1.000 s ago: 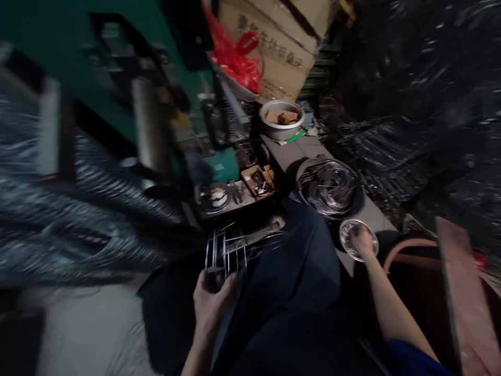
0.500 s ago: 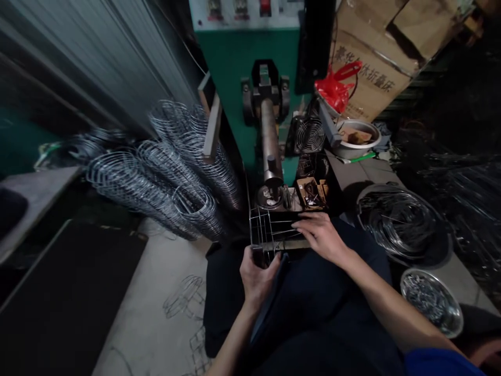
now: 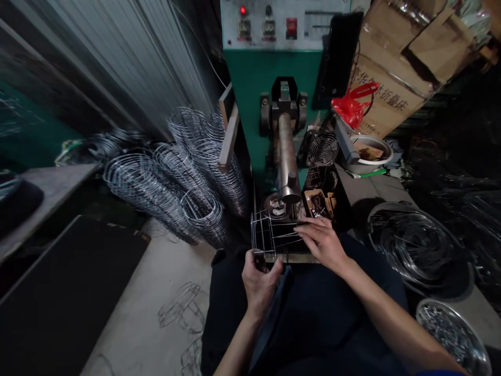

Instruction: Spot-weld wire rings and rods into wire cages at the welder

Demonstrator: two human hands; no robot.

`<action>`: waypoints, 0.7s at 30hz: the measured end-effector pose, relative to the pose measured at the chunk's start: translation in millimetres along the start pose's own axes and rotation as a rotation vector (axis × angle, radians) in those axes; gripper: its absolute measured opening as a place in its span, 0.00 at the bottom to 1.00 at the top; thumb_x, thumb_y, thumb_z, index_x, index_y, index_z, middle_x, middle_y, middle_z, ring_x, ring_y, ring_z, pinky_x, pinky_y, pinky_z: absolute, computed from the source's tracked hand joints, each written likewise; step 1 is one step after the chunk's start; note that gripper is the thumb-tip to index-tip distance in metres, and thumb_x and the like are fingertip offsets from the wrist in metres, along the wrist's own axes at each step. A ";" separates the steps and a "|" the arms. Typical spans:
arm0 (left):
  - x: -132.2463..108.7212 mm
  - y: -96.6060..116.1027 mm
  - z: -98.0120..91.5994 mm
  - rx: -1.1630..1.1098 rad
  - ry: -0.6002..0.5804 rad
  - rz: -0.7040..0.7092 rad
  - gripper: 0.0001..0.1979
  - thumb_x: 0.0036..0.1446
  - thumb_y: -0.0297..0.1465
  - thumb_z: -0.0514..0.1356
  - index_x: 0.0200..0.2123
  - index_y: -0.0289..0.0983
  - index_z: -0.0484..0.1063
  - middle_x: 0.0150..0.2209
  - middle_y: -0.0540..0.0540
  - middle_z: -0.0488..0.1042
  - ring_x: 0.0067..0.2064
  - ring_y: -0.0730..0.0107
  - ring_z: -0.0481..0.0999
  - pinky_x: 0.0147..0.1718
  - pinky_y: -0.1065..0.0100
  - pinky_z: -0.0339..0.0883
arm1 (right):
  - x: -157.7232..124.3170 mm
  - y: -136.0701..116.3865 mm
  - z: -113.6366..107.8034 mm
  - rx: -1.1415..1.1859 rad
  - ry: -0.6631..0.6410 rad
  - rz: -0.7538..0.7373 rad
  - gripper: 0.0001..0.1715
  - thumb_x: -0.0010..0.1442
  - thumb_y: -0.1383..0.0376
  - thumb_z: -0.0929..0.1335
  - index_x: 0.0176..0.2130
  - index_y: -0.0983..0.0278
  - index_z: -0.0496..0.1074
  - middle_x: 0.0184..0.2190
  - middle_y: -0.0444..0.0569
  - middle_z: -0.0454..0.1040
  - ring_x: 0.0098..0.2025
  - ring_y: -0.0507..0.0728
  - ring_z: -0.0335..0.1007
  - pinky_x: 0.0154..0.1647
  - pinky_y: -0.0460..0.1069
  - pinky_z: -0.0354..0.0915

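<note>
A small wire cage (image 3: pixel 270 235) rests on my lap in front of a green machine (image 3: pixel 274 83). My left hand (image 3: pixel 260 277) grips the cage's near bottom edge, fingers curled round it. My right hand (image 3: pixel 321 241) lies over the cage's right side with fingers bent, pressing on its wires. The machine's steel rod (image 3: pixel 287 156) points down towards the cage, ending just above and behind it.
Stacks of round wire frames (image 3: pixel 183 167) lean at the left. A black bin of wire coils (image 3: pixel 415 245) and a metal bowl of small parts (image 3: pixel 450 329) sit at the right. A fan (image 3: pixel 323 149), a box of tools (image 3: pixel 317 201) and cardboard boxes (image 3: pixel 391 68) stand behind.
My view swung left from the bowl to the machine. My right hand left the bowl of small parts and came onto the cage; my left hand kept hold of the cage.
</note>
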State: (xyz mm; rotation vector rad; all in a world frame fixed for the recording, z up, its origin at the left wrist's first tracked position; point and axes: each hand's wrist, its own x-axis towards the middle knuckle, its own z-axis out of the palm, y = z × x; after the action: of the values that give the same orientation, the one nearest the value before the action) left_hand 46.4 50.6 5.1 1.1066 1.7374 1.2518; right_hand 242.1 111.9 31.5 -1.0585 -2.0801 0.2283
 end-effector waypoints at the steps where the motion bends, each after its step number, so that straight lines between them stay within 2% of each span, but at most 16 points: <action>1: 1.6 -0.3 0.3 -0.004 0.004 0.002 0.21 0.45 0.43 0.69 0.33 0.39 0.64 0.25 0.56 0.64 0.24 0.76 0.62 0.22 0.74 0.60 | 2.3 1.0 0.6 0.014 0.012 -0.003 0.09 0.69 0.68 0.66 0.47 0.60 0.75 0.42 0.49 0.79 0.52 0.60 0.71 0.57 0.59 0.55; 11: 16.6 -5.6 4.2 0.095 0.094 0.078 0.21 0.46 0.45 0.69 0.34 0.39 0.64 0.27 0.53 0.67 0.27 0.72 0.67 0.28 0.70 0.64 | 15.8 13.5 12.2 0.028 -0.010 0.000 0.10 0.69 0.65 0.65 0.45 0.58 0.77 0.41 0.49 0.80 0.52 0.61 0.71 0.57 0.61 0.57; 21: 26.8 -8.5 9.0 0.096 0.123 0.110 0.20 0.47 0.44 0.68 0.33 0.40 0.63 0.26 0.54 0.66 0.26 0.73 0.67 0.27 0.72 0.63 | 26.1 16.0 18.5 0.017 0.011 -0.016 0.11 0.70 0.65 0.64 0.43 0.58 0.77 0.39 0.48 0.80 0.52 0.61 0.71 0.59 0.62 0.52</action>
State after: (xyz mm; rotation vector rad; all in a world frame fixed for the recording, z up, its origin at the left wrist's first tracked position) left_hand 42.4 77.1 -7.2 1.2167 1.8666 1.3399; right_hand 229.5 144.9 26.0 -1.0304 -2.0727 0.2307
